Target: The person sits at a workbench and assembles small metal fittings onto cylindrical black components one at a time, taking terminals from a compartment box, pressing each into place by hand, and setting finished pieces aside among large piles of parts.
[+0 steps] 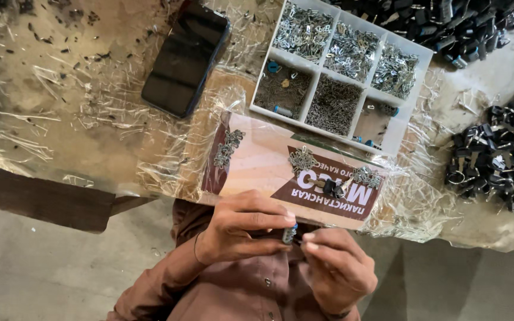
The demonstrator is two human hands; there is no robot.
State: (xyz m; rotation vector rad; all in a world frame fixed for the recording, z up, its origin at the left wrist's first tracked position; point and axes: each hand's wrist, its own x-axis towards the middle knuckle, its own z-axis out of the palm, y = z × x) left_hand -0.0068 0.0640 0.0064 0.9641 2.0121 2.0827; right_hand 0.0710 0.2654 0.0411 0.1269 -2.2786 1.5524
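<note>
My left hand [239, 229] is closed around a small metal cylinder with a blue end [290, 233], held close to my chest just below the table edge. The fingertips of my right hand [337, 261] pinch together at that same piece from the right. Just beyond my hands lies a printed tan and brown sheet [257, 163]. On it sit small heaps of metal parts [302, 159] and a black part [332, 188].
A white compartment tray [408, 113] with several bins of tiny metal pieces stands behind the sheet. A black phone [185, 56] lies at the back left. Piles of black parts [498, 157] fill the right side and top right. Crinkled clear plastic [90, 119] covers the table.
</note>
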